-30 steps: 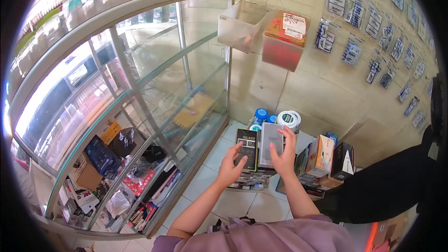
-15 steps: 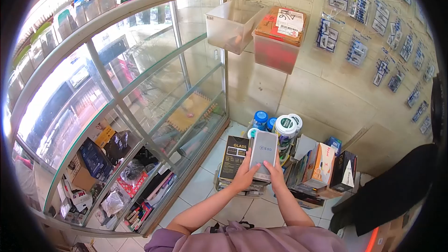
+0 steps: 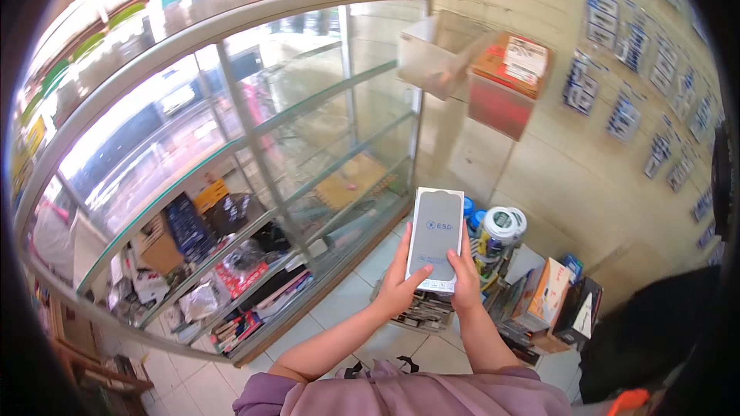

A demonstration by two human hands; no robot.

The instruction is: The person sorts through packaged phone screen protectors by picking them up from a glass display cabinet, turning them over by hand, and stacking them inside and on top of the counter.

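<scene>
A flat pack with a grey face and white edges, marked ESD, is held upright in front of me. My left hand grips its lower left side, the thumb lying on the face. On the lower right side my right hand is closed round the edge, thumb near the front. Below and behind the hands stands a container of thin packs, partly hidden by them. Tubs with white lids and blue lids are just right of the pack.
A glass display cabinet with goods on its shelves fills the left. Two plastic bins, one with a red-orange box, hang on the wall. Small blue-and-white packets hang at right. Boxes stand on the tiled floor. Dark cloth is at lower right.
Both hands were apart over the packs, then closed on the ESD pack. It is now raised nearer to me, and the view has shifted, moving the cabinet and bins rightward in the frame.
</scene>
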